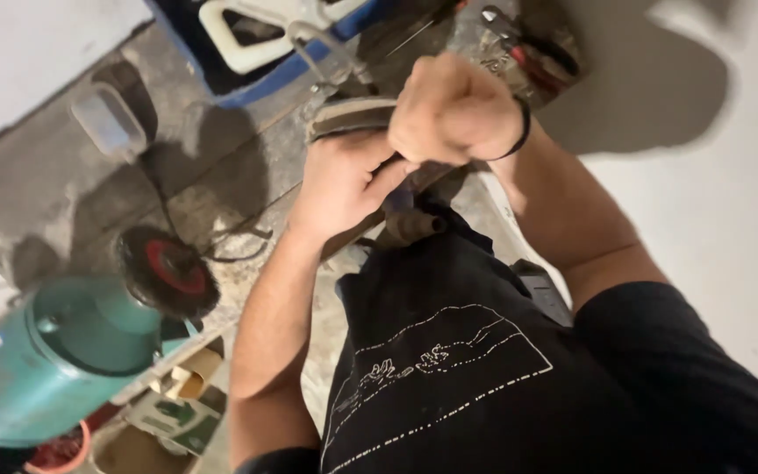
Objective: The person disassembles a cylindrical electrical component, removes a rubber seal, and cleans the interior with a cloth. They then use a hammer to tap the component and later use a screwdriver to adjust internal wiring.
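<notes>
Brownish worn shoe sole (353,116) sits over the gritty concrete surface (63,189), pinned by the left hand (341,183) gripping it from below so it stays put (looks that way), while the right hand (451,110) is clenched tight on its end.

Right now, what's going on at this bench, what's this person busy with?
A person in a dark shirt stands over a worn, dusty workbench. Both hands meet on a curved brownish strap-like piece: the left hand grips it from below and the right hand, in a fist, is closed over it. A red-centred abrasive disc lies to the left, beside a teal gas cylinder.
</notes>
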